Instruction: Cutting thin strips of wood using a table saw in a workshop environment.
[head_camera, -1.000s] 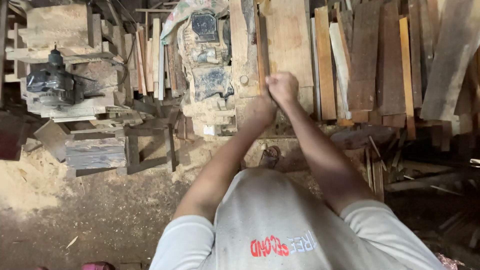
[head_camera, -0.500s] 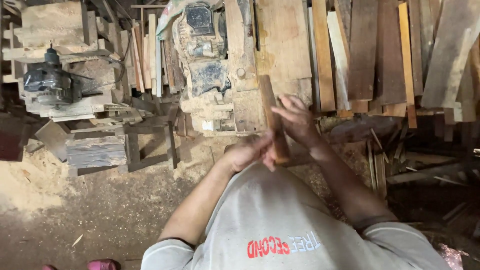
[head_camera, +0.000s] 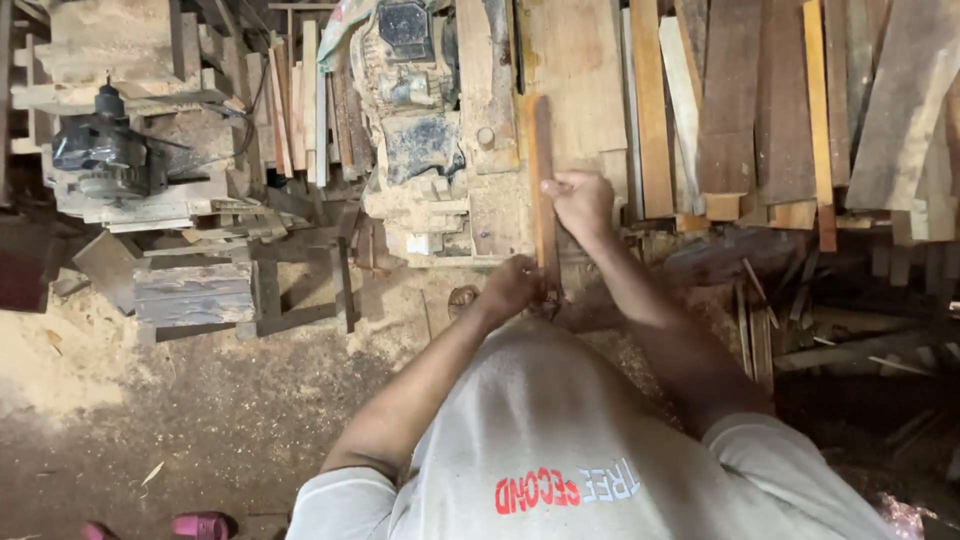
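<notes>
A narrow reddish-brown wooden strip (head_camera: 542, 160) lies lengthwise on the dusty saw table (head_camera: 580, 70), pointing away from me. My right hand (head_camera: 580, 200) grips the strip near its middle. My left hand (head_camera: 512, 287) holds its near end close to my body, at the table's front edge. A grimy machine block (head_camera: 410, 110) stands just left of the strip.
Planks and boards (head_camera: 760, 110) lean side by side at the right. A dark motor (head_camera: 105, 155) sits on a wooden stand at the left. Offcuts litter the right side, sawdust (head_camera: 50, 350) piles on the floor at left, and pink sandals (head_camera: 195, 525) show at the bottom.
The strip was pulled back toward me half a second ago; now it lies pushed forward along the table, with my right hand farther out on it.
</notes>
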